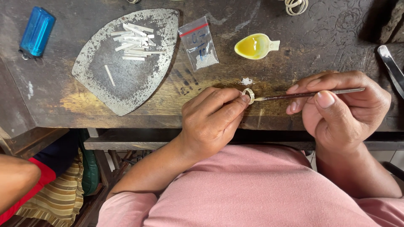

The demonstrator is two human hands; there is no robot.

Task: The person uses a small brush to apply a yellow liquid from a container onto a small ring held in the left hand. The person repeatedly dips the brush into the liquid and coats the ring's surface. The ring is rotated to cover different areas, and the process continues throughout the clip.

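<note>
**Q:** Where was the ring?

**A:** The ring (248,95) stood on edge on the dark wooden bench (328,46), near its front edge. My left hand (212,120) pinched it between thumb and fingertips.

**Q:** And the other hand?

**A:** My right hand (341,109) was closed around a thin brush (309,94), held nearly level. Its pale tip touched the ring's right side.

**Q:** What lay closest to the ring?

**A:** A small heap of white powder (246,81), just behind the ring. Farther behind it and slightly right, a little spoon-shaped dish (256,46) held yellow liquid.

**Q:** To the ring's left?

**A:** A clear zip bag (198,43) with white grains in its bottom lay behind and left of the ring. Beyond that, well left, was a worn, iron-shaped metal plate (126,59) carrying a pile of white sticks (134,42), with one stick lying apart. A blue lighter (37,32) sat farthest left, well away from the ring.

**Q:** To its right?

**A:** A metal tool (392,67) lay well right of the ring, at the bench's end; I could not tell what kind.
</note>
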